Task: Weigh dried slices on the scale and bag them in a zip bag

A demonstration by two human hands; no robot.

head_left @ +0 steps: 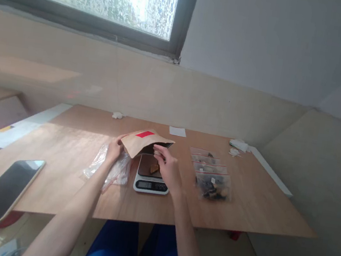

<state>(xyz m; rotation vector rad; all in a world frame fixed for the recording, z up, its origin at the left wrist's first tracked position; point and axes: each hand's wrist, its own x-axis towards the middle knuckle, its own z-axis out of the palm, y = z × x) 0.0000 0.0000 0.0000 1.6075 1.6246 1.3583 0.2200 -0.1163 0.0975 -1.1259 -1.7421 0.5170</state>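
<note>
Left hand (114, 149) grips the bag (136, 143), its mouth toward the half-closed right hand (169, 170), presumably easing access; whether the latter pinches anything, I cannot tell.

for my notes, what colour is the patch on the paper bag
The patch is red; see the head view.

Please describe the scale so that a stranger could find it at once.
On the wooden table, look between the crumpled clear plastic and the filled transparent bags. There sits the white scale with a dark plate. Unlike the plastic on both sides, it has a small front display.
</note>
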